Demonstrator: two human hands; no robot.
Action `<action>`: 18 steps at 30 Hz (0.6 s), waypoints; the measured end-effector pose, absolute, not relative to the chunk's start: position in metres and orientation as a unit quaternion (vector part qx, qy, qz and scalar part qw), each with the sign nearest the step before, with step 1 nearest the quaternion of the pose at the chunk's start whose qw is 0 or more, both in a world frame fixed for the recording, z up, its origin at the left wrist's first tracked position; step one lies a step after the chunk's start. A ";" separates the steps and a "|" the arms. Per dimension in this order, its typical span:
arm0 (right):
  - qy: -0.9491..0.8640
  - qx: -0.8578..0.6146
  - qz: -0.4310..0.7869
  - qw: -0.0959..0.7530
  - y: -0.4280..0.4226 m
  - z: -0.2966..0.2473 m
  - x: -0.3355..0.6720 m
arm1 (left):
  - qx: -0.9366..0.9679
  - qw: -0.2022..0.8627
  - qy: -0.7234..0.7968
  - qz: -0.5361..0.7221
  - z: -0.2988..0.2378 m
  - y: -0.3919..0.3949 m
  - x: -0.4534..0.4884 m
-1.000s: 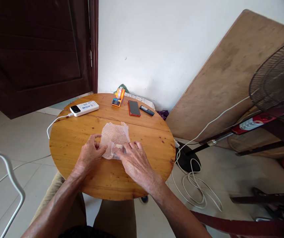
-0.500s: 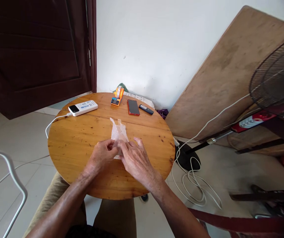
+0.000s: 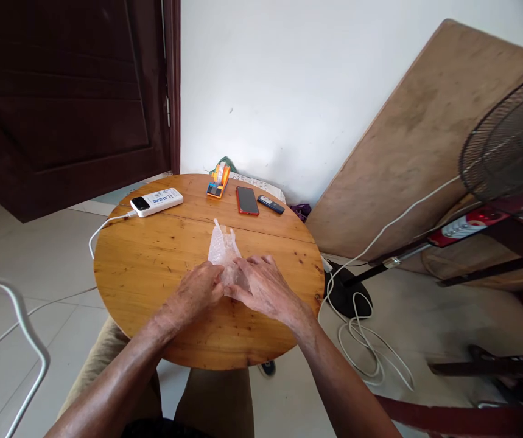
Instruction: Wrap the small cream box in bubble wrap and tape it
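A piece of clear bubble wrap (image 3: 219, 244) lies near the middle of the round wooden table, its far end sticking up in loose points. My left hand (image 3: 200, 286) closes on the wrap's near left edge, thumb and fingers pinched together. From the right, my right hand (image 3: 265, 286) grips the near right part, with its thumb low at the edge and its fingers over the top. Whether anything is wrapped inside the plastic I cannot tell, since my fingers cover part of it.
The wooden table (image 3: 151, 243) carries a white power bank (image 3: 157, 202) with a cable, an orange tape dispenser (image 3: 218, 180), a red-edged phone (image 3: 247, 201) and a small dark device (image 3: 271, 204). A standing fan (image 3: 508, 140) and coiled white cable (image 3: 375, 359) are at right.
My right hand has turned and spread; its thumb now shows at the wrap's near edge. More of the bubble wrap is visible between my hands. The view has shifted slightly.
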State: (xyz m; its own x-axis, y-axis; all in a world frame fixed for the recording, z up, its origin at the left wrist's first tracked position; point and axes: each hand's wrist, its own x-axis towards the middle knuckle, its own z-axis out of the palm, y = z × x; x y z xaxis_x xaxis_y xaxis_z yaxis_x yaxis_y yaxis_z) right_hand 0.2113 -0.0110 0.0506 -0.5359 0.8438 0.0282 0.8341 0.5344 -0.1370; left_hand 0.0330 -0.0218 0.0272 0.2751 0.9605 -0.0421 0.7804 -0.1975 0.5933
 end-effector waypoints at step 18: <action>-0.730 -0.615 0.123 0.271 -0.020 -0.010 0.234 | 0.776 0.185 0.595 0.097 0.029 -0.025 0.040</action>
